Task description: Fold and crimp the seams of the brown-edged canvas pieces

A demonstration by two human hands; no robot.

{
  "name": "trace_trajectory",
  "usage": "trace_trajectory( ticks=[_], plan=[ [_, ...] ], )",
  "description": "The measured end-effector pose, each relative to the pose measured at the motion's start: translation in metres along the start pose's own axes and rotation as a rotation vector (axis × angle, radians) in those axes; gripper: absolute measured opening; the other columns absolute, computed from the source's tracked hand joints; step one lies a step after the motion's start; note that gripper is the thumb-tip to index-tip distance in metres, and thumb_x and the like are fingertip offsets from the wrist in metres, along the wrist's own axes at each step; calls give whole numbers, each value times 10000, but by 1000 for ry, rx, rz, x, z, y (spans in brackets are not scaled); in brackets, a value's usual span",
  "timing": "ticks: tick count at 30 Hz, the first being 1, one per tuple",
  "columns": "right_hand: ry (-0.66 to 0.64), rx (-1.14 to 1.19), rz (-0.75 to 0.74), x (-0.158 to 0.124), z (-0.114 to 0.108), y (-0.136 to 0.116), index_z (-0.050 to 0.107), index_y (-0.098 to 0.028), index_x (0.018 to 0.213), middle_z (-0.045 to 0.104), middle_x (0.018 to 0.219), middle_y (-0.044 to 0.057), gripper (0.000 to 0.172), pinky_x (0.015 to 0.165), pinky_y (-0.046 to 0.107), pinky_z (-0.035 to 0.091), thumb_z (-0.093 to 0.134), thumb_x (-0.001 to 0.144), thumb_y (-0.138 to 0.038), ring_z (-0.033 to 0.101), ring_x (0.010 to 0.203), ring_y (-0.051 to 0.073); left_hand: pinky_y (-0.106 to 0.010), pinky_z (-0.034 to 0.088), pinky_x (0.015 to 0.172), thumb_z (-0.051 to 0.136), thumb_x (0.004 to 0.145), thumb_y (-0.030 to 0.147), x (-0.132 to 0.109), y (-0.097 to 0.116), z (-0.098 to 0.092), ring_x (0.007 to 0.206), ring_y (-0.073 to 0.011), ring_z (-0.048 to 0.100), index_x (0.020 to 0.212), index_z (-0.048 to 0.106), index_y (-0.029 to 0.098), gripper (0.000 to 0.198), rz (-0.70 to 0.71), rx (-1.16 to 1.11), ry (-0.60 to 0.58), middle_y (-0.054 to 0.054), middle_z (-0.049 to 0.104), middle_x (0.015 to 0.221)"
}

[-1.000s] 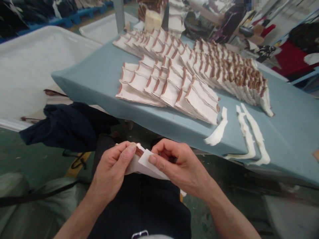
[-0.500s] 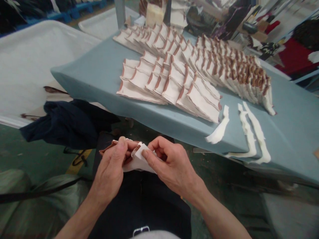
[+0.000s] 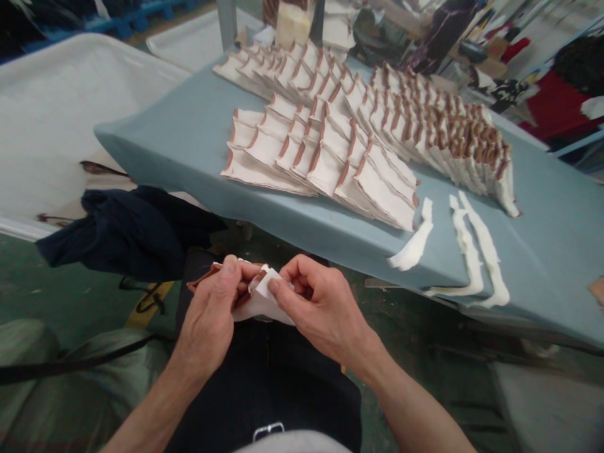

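Over my lap, my left hand (image 3: 213, 308) is closed on a white fabric piece with brown edges (image 3: 255, 307), the thumb on top. My right hand (image 3: 325, 302) pinches a small white strip (image 3: 268, 284) against the same piece, thumb and fingers pressed together. The two hands nearly meet, and much of the piece is hidden under the fingers. On the blue-covered table (image 3: 184, 151) in front lie rows of similar white pieces with brown edges (image 3: 325, 157), overlapping one another. Loose white strips (image 3: 415, 242) lie near the table's front edge, to the right.
A large white bin (image 3: 85, 94) stands at the left. Dark blue cloth (image 3: 123, 233) hangs at its near side, with green sacks (image 3: 80, 384) on the floor below. A metal post (image 3: 227, 25) rises behind the table. Red cloth (image 3: 557, 104) and clutter are at the back right.
The view has shifted very slightly. Both hands keep their hold on the fabric piece, with only a tiny movement of the right fingers and the white strip.
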State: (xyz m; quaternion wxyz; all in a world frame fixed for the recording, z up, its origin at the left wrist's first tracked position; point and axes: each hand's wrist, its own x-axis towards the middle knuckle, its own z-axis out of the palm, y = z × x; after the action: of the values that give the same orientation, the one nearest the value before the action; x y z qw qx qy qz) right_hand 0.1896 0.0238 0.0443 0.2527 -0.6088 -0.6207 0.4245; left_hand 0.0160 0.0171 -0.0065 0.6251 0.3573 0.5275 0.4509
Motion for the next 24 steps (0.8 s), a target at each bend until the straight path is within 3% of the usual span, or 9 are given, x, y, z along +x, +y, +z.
trace_trajectory(
  ticks=[6,9,13,24],
  plan=[
    [0,6,17,2,2,1,582,-219,786,547,599,-69,185,557,243,272,653,919,-328,447,529,92,-238,495,664,577,995,725,2,0,-4,747,-170,597,825,784,195,594,99,119,-25,-30,721,822],
    [-8,7,24,3,2,0,580,-218,785,547,606,-71,187,562,242,273,655,921,-322,449,534,91,-223,448,595,647,998,630,1,5,-3,678,-145,549,876,777,200,465,151,187,-92,-1,671,761],
    [-7,-10,37,4,1,-2,585,-216,774,539,607,-74,184,569,240,277,667,916,-300,455,550,92,-213,473,580,740,947,519,1,15,0,647,-142,590,921,771,195,327,110,214,-156,0,711,759],
    [-30,3,58,4,-1,-5,564,-222,741,549,591,-76,261,560,244,277,702,921,-351,456,543,95,-216,476,584,689,955,423,-2,22,3,648,-151,612,862,751,191,257,241,343,-97,-17,722,778]
  ],
)
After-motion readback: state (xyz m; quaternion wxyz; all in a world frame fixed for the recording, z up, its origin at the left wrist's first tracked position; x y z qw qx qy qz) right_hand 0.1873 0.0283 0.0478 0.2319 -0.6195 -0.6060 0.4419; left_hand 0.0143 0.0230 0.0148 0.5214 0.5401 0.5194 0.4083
